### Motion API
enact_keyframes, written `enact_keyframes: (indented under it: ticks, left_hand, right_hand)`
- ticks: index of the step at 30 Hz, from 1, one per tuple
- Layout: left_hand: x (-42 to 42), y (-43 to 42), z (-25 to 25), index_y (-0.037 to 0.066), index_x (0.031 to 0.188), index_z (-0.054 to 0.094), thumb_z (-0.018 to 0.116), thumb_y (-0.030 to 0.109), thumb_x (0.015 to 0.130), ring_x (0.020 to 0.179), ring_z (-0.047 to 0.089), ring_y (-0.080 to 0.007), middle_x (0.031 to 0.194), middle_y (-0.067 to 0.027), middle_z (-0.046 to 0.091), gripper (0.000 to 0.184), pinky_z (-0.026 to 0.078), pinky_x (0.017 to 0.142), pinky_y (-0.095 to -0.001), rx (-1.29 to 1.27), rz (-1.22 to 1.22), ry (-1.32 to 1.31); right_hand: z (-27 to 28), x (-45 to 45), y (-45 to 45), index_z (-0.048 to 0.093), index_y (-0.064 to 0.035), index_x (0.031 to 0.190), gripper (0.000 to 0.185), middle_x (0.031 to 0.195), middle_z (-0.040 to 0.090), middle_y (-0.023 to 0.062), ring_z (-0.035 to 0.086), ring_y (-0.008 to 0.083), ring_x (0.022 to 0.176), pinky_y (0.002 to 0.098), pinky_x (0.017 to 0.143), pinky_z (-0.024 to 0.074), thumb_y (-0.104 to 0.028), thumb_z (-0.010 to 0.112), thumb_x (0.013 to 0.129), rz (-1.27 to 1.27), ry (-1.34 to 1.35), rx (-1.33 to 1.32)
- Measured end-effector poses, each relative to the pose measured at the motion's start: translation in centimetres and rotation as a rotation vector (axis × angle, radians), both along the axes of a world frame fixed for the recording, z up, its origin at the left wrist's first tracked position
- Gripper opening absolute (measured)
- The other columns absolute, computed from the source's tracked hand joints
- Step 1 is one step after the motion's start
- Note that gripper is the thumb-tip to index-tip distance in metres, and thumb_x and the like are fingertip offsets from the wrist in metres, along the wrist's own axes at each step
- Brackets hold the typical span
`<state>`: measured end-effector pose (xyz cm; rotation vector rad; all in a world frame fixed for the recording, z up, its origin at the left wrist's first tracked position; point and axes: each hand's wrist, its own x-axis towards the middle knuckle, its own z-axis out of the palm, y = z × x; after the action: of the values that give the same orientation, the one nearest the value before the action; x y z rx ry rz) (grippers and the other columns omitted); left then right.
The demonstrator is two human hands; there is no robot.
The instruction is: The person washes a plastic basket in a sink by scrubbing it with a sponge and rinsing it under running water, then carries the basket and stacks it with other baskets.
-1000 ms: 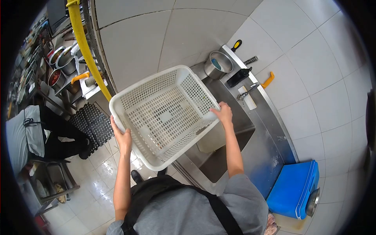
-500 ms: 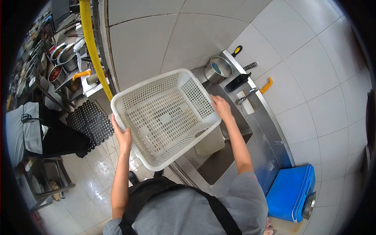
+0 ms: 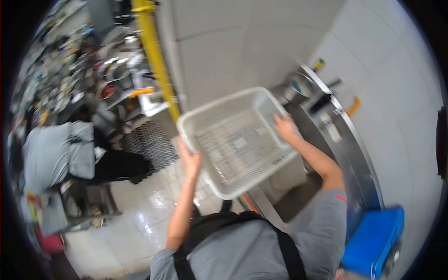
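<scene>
A white perforated plastic basket (image 3: 239, 142) hangs in the air, its open side facing me and nothing visible inside. My left hand (image 3: 190, 158) grips its left rim, thumb on the inner side. At the right end, my right hand (image 3: 285, 128) holds the rim with fingers over the edge. Behind and below the basket lies a metal sink (image 3: 296, 200), partly hidden by it, with a pale flat item (image 3: 289, 176) in it. The picture is blurred by motion.
Beyond the sink are a metal pot (image 3: 298, 87), a faucet (image 3: 337, 112) and an orange handle (image 3: 354, 106). A blue cooler (image 3: 374, 242) stands at lower right. At left, a person (image 3: 60, 151) stands near a black mat (image 3: 149, 144) and pots. A yellow pipe (image 3: 156, 56) runs beside the wall.
The view has turned, so the surroundings have shifted right. The basket remains in both hands, and my right hand now reaches farther over its rim.
</scene>
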<state>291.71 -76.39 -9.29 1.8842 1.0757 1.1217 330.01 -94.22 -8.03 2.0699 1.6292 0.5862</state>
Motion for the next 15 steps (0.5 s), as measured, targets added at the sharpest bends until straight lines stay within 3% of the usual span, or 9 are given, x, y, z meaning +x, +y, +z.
enact_keyframes:
  ticks: [4, 7, 11, 14, 15]
  left_hand:
    - [0.5, -0.8, 3.0, 0.002, 0.139, 0.017, 0.044, -0.013, 0.06, 0.129, 0.027, -0.0316, 0.137, -0.0218, 0.029, 0.084, 0.024, 0.106, -0.0355, -0.251, -0.042, -0.309]
    - [0.6, -0.4, 2.1, 0.006, 0.14, 0.015, 0.044, -0.014, 0.063, 0.126, 0.034, -0.0314, 0.136, -0.0204, 0.032, 0.085, 0.031, 0.102, -0.0353, -0.308, -0.056, -0.345]
    - [0.3, -0.7, 3.0, 0.011, 0.141, 0.013, 0.046, -0.013, 0.066, 0.123, 0.038, -0.032, 0.136, -0.0202, 0.034, 0.085, 0.034, 0.1, -0.0367, -0.289, -0.051, -0.256]
    - [0.2, -1.0, 3.8, 0.014, 0.141, 0.012, 0.046, -0.012, 0.067, 0.12, 0.042, -0.0332, 0.134, -0.021, 0.036, 0.086, 0.037, 0.098, -0.0376, -0.413, -0.04, -0.207]
    - [0.2, -1.2, 4.2, 0.016, 0.141, 0.012, 0.047, -0.012, 0.068, 0.118, 0.044, -0.0339, 0.133, -0.0211, 0.037, 0.086, 0.039, 0.096, -0.0384, -0.394, -0.018, -0.18]
  right_hand:
    - [-1.0, 1.6, -0.6, 0.067, -0.0032, 0.084, 0.018, 0.125, 0.041, 0.0155, 0.046, 0.0562, 0.1, 0.0543, 0.075, 0.0485, -0.014, 0.056, 0.075, 0.179, -0.049, -0.045]
    - [-0.9, 2.1, -0.3, 0.065, -0.0029, 0.089, 0.02, 0.132, 0.034, 0.0166, 0.04, 0.0608, 0.104, 0.0584, 0.078, 0.0455, -0.016, 0.054, 0.079, 0.19, -0.118, -0.161]
    - [-1.0, 2.2, -0.6, 0.06, -0.0066, 0.103, 0.027, 0.138, 0.028, 0.0166, 0.033, 0.0636, 0.11, 0.0663, 0.09, 0.0317, -0.022, 0.052, 0.083, 0.184, -0.147, -0.171]
    - [-0.9, 2.5, -0.3, 0.058, -0.0091, 0.108, 0.028, 0.141, 0.024, 0.0159, 0.024, 0.062, 0.118, 0.067, 0.099, 0.0158, -0.022, 0.049, 0.084, 0.11, -0.112, -0.161]
    - [0.2, 1.8, -0.2, 0.059, -0.007, 0.105, 0.027, 0.138, 0.03, 0.0163, 0.017, 0.0523, 0.127, 0.0652, 0.101, 0.01, -0.021, 0.049, 0.084, 0.121, -0.023, -0.077]
